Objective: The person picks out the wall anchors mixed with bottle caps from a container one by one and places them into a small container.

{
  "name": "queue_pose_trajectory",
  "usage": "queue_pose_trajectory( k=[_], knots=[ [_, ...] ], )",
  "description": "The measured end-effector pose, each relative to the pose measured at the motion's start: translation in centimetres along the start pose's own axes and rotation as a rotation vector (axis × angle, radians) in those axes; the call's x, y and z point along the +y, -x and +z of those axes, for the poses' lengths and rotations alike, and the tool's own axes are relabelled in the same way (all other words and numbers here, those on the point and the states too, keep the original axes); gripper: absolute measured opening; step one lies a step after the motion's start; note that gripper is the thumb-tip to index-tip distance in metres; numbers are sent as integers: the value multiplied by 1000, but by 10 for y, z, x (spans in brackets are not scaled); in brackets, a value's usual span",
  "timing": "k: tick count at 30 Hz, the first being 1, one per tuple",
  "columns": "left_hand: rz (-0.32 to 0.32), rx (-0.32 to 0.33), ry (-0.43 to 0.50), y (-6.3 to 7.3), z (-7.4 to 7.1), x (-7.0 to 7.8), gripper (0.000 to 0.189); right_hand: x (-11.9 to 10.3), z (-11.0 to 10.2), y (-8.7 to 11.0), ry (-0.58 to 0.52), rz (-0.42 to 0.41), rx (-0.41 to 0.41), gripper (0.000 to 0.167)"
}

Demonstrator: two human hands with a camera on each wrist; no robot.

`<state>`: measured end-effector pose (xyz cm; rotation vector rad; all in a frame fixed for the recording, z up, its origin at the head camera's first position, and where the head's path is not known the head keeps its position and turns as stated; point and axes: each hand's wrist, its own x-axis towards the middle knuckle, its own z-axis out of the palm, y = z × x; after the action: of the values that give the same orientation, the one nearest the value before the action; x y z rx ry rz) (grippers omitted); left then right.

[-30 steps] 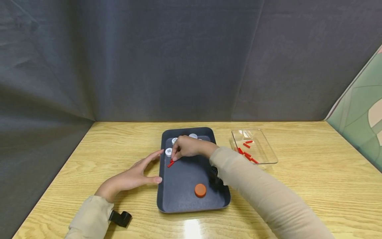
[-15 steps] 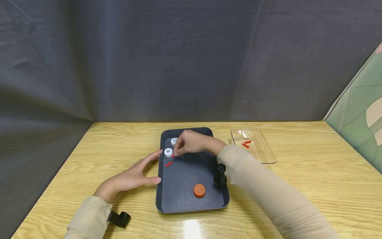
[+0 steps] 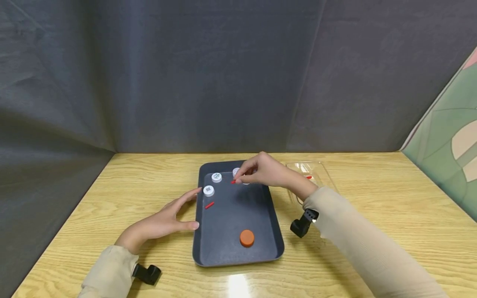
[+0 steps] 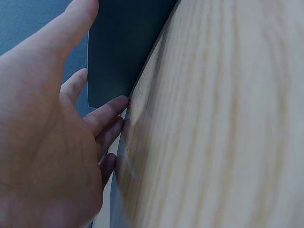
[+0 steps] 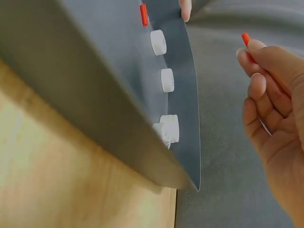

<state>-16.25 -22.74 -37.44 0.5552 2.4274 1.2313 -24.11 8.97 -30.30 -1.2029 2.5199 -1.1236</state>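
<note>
My right hand [image 3: 266, 170] pinches a small red stick [image 3: 233, 181] between thumb and fingertips, above the far part of a dark tray [image 3: 238, 260]. In the right wrist view the red stick [image 5: 245, 37] pokes out past the fingertips. A second red stick [image 3: 210, 205] lies on the tray floor near its left wall. My left hand [image 3: 164, 219] is at the tray's left side, thumb and fingers spread, fingertips at the rim. Several white round caps stand in the tray's far part, among them one cap [image 3: 208, 191] and another [image 3: 216, 177]; my right hand partly covers the others.
An orange round cap [image 3: 246, 238] sits in the near part of the tray. To the right stands a clear dish [image 3: 325, 176] with a red stick [image 3: 308, 177] showing; my right wrist hides part of it. A grey cloth wall [image 3: 208, 82] rises behind the table [image 3: 372, 190].
My right hand has moved right, from beside the left-hand white caps, carrying one red stick. The other stick stays on the tray. My left hand keeps its place.
</note>
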Motion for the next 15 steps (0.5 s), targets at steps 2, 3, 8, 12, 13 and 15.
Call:
queue_pose_trajectory(
  k=[2,3,8,12,13,15],
  knots=[
    [-2,-1,-1,0,0,0,88,0,-1,9,-25,-5,29,8],
    [-2,-2,-1,0,-1,0,88,0,0,13,-34,-7,42,8],
    [-1,-6,-7,-1,-2,-1,88,-1,1,30,-85,10,94,11],
    [3,-9,-2,-1,-2,-1,88,-3,0,42,-102,19,167,13],
    [4,-9,1,-1,-2,-1,88,-3,0,45,-105,17,185,14],
    [4,-10,2,-2,-2,-1,88,-4,-1,51,-128,12,217,14]
  ],
)
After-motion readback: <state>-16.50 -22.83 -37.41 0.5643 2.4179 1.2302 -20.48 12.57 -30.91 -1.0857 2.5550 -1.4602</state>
